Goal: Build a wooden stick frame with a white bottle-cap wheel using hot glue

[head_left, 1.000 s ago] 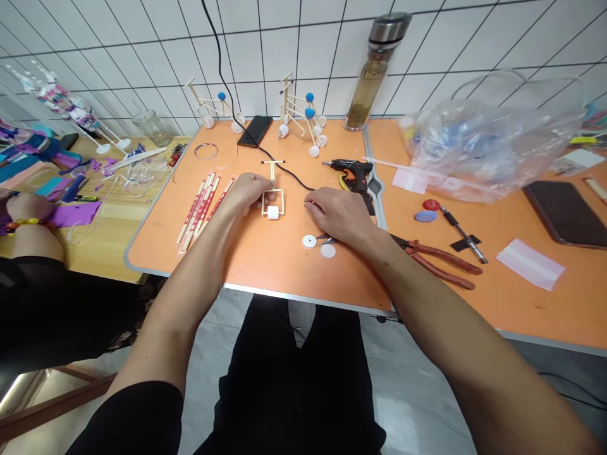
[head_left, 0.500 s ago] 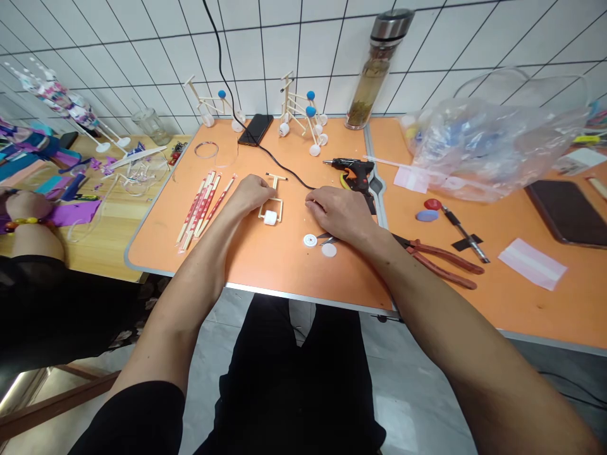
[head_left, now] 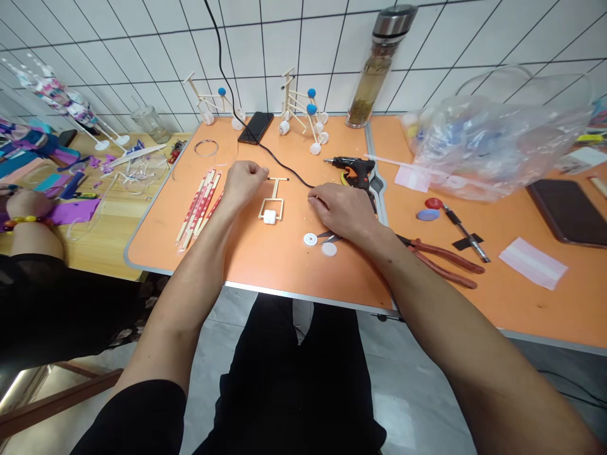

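Observation:
A small frame of thin wooden sticks (head_left: pixel 275 189) lies on the orange table, with a crossbar at its far end and a white wheel (head_left: pixel 270 217) at its near end. Beside the crossbar's left tip is my left hand (head_left: pixel 244 182), thumb and fingers pinched together; whatever they may hold is hidden. My right hand (head_left: pixel 344 207) rests on the table right of the frame, fingers curled and their undersides out of sight. Dark pointed blades (head_left: pixel 329 237) stick out from beneath it, near a white disc (head_left: pixel 310 239) and a plain round piece (head_left: pixel 329 249).
Behind my right hand lies a glue gun (head_left: pixel 353 167); red-handled pliers (head_left: pixel 443 256) are by my forearm. Wrapped chopsticks (head_left: pixel 199 205) lie left. Stick models (head_left: pixel 301 110), a phone (head_left: pixel 256 129) and a tea bottle (head_left: pixel 374 76) line the wall. A co-worker's hand (head_left: pixel 28 205) is far left.
My left hand has shifted left and away from the frame's stem, uncovering more of the crossbar and square part. My right hand has barely moved.

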`<state>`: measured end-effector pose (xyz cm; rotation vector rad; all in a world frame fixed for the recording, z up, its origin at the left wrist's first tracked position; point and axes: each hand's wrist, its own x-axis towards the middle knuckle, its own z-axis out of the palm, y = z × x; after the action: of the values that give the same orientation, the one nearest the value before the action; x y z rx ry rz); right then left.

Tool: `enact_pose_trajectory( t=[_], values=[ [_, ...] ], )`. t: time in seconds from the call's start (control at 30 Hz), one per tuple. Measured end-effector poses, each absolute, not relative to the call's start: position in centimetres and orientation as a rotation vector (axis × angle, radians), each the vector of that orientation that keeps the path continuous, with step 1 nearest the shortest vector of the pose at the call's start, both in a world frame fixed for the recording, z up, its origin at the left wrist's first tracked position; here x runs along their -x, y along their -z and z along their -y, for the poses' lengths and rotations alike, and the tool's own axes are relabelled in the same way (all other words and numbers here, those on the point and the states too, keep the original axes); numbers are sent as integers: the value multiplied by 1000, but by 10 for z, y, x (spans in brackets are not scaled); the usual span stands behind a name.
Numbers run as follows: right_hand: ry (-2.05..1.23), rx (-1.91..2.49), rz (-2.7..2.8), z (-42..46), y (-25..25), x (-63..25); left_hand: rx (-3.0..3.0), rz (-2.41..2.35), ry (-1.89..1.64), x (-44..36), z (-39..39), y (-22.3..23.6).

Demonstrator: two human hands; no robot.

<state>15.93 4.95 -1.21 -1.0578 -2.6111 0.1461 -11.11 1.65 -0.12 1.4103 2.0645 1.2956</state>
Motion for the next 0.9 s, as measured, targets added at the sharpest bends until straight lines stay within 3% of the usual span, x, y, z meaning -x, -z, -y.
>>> enact_pose_trajectory(
  t=[0.23, 0.53, 0.9],
  values=[
    [-215, 1076, 2531, -50, 10, -161, -1316, -1933, -1632, 113, -22, 1],
    [-222, 989, 2444, -50, 7, -163, -1249, -1825, -1763, 101, -26, 7],
    [-164, 1195, 2294, -55, 5, -163, -965, -1809, -1800, 96, -18, -8]
  ],
)
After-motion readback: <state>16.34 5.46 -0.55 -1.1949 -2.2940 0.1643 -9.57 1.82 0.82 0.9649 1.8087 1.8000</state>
